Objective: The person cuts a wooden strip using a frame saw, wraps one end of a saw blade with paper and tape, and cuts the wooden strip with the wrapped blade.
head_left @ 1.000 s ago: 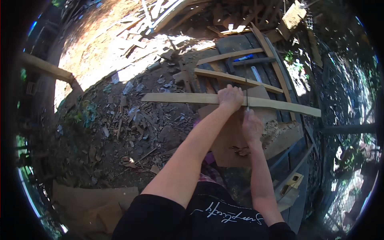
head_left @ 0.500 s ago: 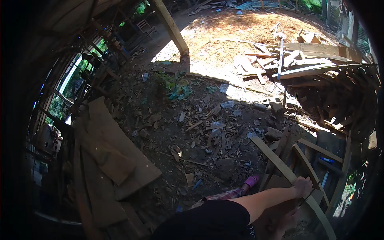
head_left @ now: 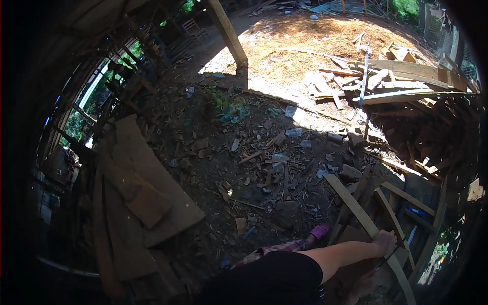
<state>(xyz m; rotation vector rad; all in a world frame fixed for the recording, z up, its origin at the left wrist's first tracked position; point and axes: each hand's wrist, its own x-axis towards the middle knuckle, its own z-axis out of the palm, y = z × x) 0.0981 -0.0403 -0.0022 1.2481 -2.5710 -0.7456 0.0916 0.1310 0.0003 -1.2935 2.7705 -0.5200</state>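
On the right, a long pale wooden strip runs from the middle ground down toward the lower edge. My left hand grips the strip at its lower part, fingers curled over its edge. Below it, in shadow, my right hand is close to the same strip; its fingers are blurred, and what they hold, if anything, is hidden. Beyond my left hand, a second narrow strip and a crosspiece lie over dark boards. A blue marker-like object rests there.
Wide brown boards are stacked at left. Wood scraps and plastic litter the dark ground. A wooden post stands farther off. Sunlit lumber is piled at far right. My pink shoe is near the strip.
The view has shifted slightly, so the far scene sits a little lower and to the right. My left hand stays on the strip; my right hand has moved slightly lower beside it.
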